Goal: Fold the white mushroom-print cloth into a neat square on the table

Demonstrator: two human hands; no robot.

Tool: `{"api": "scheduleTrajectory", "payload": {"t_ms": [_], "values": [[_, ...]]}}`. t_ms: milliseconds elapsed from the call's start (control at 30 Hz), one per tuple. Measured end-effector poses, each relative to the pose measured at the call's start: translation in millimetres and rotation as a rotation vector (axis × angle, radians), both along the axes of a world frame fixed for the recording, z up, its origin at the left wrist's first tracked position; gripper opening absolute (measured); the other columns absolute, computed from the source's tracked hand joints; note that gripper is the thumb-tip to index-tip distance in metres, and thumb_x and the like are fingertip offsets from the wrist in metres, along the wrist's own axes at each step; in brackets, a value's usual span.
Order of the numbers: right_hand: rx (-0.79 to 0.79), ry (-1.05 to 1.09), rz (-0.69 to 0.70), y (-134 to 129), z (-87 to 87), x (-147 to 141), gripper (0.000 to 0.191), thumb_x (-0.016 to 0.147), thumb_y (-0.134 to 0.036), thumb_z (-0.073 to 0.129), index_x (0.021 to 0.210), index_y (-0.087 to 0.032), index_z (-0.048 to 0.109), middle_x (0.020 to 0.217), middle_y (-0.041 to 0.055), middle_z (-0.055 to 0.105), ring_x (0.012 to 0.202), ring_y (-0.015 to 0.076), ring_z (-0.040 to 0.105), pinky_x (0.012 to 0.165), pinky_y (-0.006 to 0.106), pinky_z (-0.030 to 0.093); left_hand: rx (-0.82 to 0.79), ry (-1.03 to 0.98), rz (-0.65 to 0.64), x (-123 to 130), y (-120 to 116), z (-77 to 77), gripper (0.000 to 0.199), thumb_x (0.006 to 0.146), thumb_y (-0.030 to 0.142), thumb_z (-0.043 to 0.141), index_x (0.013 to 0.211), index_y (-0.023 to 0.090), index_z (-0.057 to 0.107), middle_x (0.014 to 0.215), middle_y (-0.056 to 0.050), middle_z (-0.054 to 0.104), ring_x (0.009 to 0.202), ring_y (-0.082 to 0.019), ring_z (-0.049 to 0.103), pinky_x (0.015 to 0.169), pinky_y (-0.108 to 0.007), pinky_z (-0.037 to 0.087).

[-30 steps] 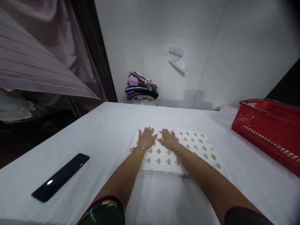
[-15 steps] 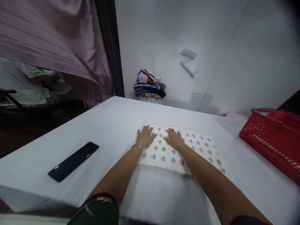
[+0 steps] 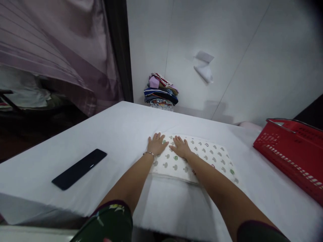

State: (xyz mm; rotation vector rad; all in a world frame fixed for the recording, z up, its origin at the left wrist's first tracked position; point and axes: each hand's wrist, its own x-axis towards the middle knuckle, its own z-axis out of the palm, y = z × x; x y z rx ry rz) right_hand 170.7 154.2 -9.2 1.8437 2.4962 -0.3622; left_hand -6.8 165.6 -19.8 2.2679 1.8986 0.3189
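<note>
A white cloth (image 3: 174, 171) printed with grey, green and red mushrooms lies folded flat near the front of the white-covered table (image 3: 121, 129). My left hand (image 3: 156, 144) rests palm down on its left end, fingers spread; a bracelet circles that wrist. Close beside it, my right hand (image 3: 180, 148) presses flat on the same cloth with its fingers apart. Neither hand grips anything. My right forearm crosses over part of the cloth and hides some of its front edge.
A long dark flat object (image 3: 79, 169) lies on the table's left side. To the right stands a red plastic basket (image 3: 285, 151) with a metal handle. Folded clothes (image 3: 161, 90) are stacked behind the table by the wall. A purple curtain (image 3: 83, 43) hangs at the left.
My right hand has slid a little left across the cloth, closer to my left hand. My left hand stays at the left end. The view has shifted slightly.
</note>
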Motion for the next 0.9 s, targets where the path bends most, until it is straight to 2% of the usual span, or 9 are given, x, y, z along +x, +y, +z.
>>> {"api": "scheduleTrajectory", "payload": {"t_ms": [133,200,267,400,500,633,733,833,900], "values": [[-0.027,0.012,0.013,-13,8.2,12,0.075,0.089,-0.062,0.016,0.148,-0.017,0.013,0.155,0.0057,0.004,0.142,0.0208,-0.001,0.111,0.044,-0.001,-0.008,-0.002,-0.002,0,0,1.3,0.064,0.086,0.061,0.024,0.141,0.028,0.032,0.153,-0.003,0.019,0.14,-0.028,0.012,0.109,-0.055,0.013],[0.012,0.005,-0.001,-27,12.7,32,0.074,0.089,-0.062,0.016,0.148,-0.018,0.014,0.155,0.0052,0.005,0.142,0.0208,-0.001,0.111,0.042,-0.002,-0.019,-0.002,-0.01,0,1,1.0,0.064,0.086,0.06,0.024,0.141,0.028,0.031,0.154,-0.003,0.018,0.14,-0.028,0.011,0.109,-0.055,0.014],[0.064,-0.025,-0.05,-44,15.0,64,0.072,0.09,-0.061,0.015,0.148,-0.018,0.016,0.155,0.0057,0.008,0.142,0.0204,0.0,0.111,0.042,-0.002,-0.019,-0.003,-0.018,0,3,0.4,0.065,0.086,0.06,0.024,0.142,0.027,0.031,0.154,-0.003,0.018,0.14,-0.028,0.01,0.108,-0.056,0.014],[0.128,-0.169,-0.323,-77,9.8,148,0.066,0.093,-0.053,0.02,0.147,-0.016,0.019,0.154,0.0099,0.012,0.142,0.0227,0.003,0.111,0.048,0.004,-0.009,-0.014,-0.02,-1,6,-1.9,0.065,0.086,0.06,0.023,0.141,0.026,0.032,0.154,-0.004,0.018,0.14,-0.03,0.011,0.107,-0.057,0.016],[0.084,-0.184,-0.516,-90,-0.1,191,0.065,0.092,-0.053,0.022,0.146,-0.017,0.021,0.154,0.0092,0.014,0.141,0.0228,0.008,0.109,0.051,0.011,-0.012,-0.021,-0.025,-1,8,-4.2,0.065,0.085,0.061,0.024,0.14,0.028,0.033,0.154,-0.004,0.018,0.14,-0.03,0.011,0.107,-0.056,0.016],[0.039,-0.136,-0.541,-89,-6.1,200,0.066,0.091,-0.055,0.022,0.146,-0.017,0.021,0.154,0.0077,0.012,0.141,0.0219,0.007,0.11,0.051,0.013,-0.035,-0.019,-0.021,1,9,-1.3,0.065,0.084,0.061,0.025,0.14,0.028,0.033,0.154,-0.004,0.016,0.141,-0.03,0.009,0.107,-0.057,0.015],[0.043,-0.078,-0.534,-89,-2.8,199,0.064,0.091,-0.054,0.025,0.145,-0.019,0.024,0.154,0.0081,0.013,0.141,0.0232,0.008,0.109,0.052,0.014,-0.106,-0.034,-0.011,1,11,10.0,0.066,0.084,0.06,0.028,0.141,0.028,0.032,0.154,-0.003,0.015,0.141,-0.029,0.008,0.108,-0.057,0.015],[0.101,0.071,-0.632,-99,1.0,212,0.06,0.091,-0.049,0.03,0.143,-0.019,0.029,0.152,0.0101,0.022,0.14,0.0243,0.016,0.108,0.046,0.021,-0.186,-0.105,-0.004,-9,8,23.4,0.066,0.086,0.057,0.027,0.141,0.023,0.033,0.154,-0.006,0.017,0.14,-0.026,0.014,0.109,-0.048,0.021],[0.124,0.14,-0.716,-110,1.7,226,0.059,0.091,-0.045,0.033,0.142,-0.016,0.032,0.147,0.0128,0.034,0.135,0.0244,0.03,0.106,0.039,0.028,-0.173,-0.133,0.015,-20,1,28.6,0.066,0.085,0.056,0.031,0.14,0.019,0.035,0.151,-0.01,0.025,0.137,-0.025,0.026,0.106,-0.038,0.029]]}}
